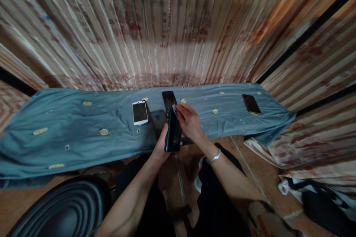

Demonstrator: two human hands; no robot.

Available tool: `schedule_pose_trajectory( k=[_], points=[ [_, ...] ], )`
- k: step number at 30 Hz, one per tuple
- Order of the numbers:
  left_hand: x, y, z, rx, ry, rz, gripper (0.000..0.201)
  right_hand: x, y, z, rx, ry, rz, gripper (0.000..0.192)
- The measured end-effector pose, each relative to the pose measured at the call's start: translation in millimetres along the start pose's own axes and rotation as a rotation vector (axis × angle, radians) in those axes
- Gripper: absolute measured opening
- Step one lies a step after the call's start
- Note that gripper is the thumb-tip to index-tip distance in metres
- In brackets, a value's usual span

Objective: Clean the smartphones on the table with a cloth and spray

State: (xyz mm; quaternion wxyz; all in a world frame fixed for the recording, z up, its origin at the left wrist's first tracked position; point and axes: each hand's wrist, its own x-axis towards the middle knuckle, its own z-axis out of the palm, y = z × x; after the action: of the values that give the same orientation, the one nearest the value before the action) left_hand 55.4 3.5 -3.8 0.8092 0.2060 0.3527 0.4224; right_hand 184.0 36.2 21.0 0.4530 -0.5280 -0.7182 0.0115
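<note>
My left hand is wrapped round the lower part of a dark, glossy smartphone, held tilted above the bench edge. At the phone's upper end, my right hand is closed in a pinch, fingertips against the screen. A small white piece, too small to name surely, shows at those fingertips. Just beyond lies a black phone, partly hidden by the held one. A grey phone-shaped item with a camera patch lies left of my hands, beside a white-framed phone.
A blue-green patterned cloth covers the long bench. Another dark phone lies at its right end. Striped curtains hang behind, with black poles at the sides. A black ridged round seat stands at lower left.
</note>
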Motion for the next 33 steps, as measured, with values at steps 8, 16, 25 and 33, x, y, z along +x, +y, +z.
schedule_pose_trajectory(
  k=[8,16,25,33],
  points=[
    [-5.9,1.4,1.6,-0.024,0.052,0.036,0.038,-8.9,-8.2,-1.1,-0.023,-0.032,-0.114,0.044],
    [-14.3,20.9,1.8,-0.26,0.217,0.133,0.036,-37.1,-42.0,10.0,-0.002,-0.132,-0.286,0.04],
    [-27.5,35.2,-23.6,-0.251,0.102,0.066,0.063,-63.6,-81.0,14.9,0.054,-0.174,-0.451,0.036],
    [-27.8,24.7,-22.1,-0.234,0.045,0.044,0.063,-82.3,-88.7,3.9,0.043,-0.189,-0.361,0.04]
  ],
)
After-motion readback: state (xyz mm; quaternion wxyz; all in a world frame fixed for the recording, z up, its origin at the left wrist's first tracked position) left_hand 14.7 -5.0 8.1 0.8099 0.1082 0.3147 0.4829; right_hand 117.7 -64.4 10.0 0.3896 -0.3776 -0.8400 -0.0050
